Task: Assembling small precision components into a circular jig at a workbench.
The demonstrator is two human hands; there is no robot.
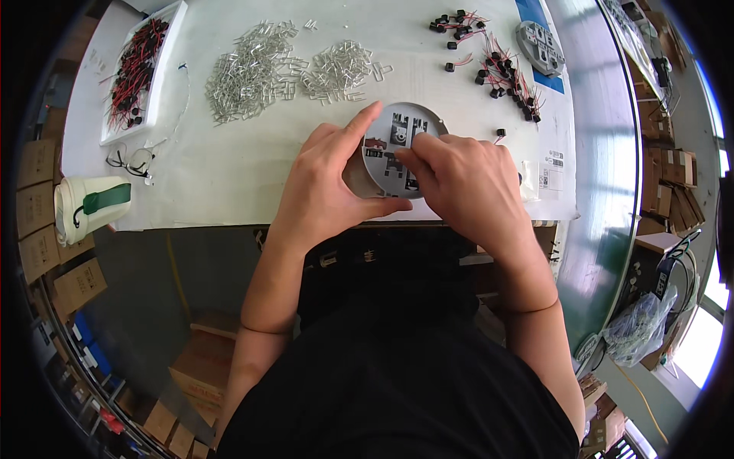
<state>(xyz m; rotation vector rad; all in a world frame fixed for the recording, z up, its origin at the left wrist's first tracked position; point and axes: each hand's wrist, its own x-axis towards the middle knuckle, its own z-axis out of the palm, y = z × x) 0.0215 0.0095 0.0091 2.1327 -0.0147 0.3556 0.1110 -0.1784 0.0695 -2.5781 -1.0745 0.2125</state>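
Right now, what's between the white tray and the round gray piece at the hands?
Head view, going right from the white tray: thin cord, larger pile of small U-shaped pieces, then the left hand, against the round gray piece.

Place: assembly workshop
On surface (218, 180): heaped silvery clips (252, 76), wired black parts (496, 74)
Left of surface: stacked cardboard boxes (36, 206)

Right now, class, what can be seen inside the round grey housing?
Dark fittings show in the grey housing; the right hand covers part of its right side, hiding what's beneath.
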